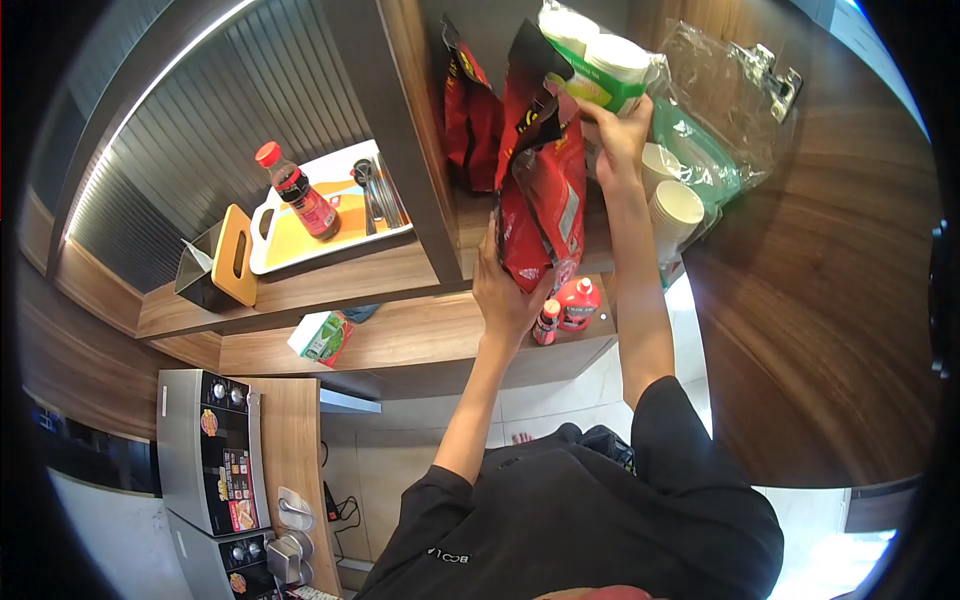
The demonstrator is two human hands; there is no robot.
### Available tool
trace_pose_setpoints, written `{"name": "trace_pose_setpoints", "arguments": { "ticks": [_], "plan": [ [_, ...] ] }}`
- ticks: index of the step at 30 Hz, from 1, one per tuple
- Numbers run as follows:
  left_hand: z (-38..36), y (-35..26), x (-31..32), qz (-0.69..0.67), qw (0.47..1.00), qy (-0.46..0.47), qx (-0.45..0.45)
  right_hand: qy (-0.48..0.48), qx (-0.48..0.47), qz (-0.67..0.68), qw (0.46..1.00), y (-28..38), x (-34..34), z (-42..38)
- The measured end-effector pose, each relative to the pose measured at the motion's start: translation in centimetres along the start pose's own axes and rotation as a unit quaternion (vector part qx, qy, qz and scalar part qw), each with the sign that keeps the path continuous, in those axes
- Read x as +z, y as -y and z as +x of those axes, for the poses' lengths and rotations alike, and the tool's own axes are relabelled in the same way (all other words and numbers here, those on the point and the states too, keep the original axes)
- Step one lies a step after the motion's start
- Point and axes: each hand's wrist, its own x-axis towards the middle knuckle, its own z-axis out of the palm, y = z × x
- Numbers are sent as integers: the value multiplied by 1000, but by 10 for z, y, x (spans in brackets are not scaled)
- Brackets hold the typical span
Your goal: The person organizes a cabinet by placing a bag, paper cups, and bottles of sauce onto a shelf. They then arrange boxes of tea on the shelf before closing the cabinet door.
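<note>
My left hand (503, 300) is closed around the lower end of a shiny red bag (540, 205) with a black top, holding it tilted in front of the cabinet shelf. Higher up, my right hand (622, 140) grips the lower edge of a pack of white paper cups (612, 62) with a green label; some of its fingers are hidden. A second red bag (472, 120) stands on the shelf to the left. Right of my right forearm hangs a clear plastic bag (715, 150) with a green sheet inside, and more paper cups (676, 205) lie by it.
A wooden cabinet door (820, 300) stands open at right. On the left shelf, a red-capped bottle (305, 195) and utensils (375, 195) rest on a white tray (262, 235). Below are a red bottle (578, 303), a small bottle (546, 322) and a green box (322, 338). Appliances (215, 450) stand lower left.
</note>
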Motion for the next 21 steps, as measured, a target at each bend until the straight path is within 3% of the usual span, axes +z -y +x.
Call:
{"name": "trace_pose_setpoints", "arguments": {
  "ticks": [3,7,9,11,13,17,21],
  "plan": [
    [2,-2,0,-17,1000,-1,-8,4,-43,-59,997,7,0,-5],
    [4,-7,-4,-99,993,25,-64,0,-252,-181,951,4,0,3],
    [9,-12,-7,-67,994,45,-79,37,-166,-64,983,26,7,-13],
    [15,-24,-12,1,996,53,-70,57,-247,-79,964,15,2,2],
    [25,-37,-14,104,993,48,-34,47,-261,-133,955,24,1,0],
    [39,-37,0,37,999,14,2,8,-270,-145,952,62,1,-24],
    [58,-26,22,68,997,45,-11,-55,-301,-84,948,67,-17,-31]
  ]
}}
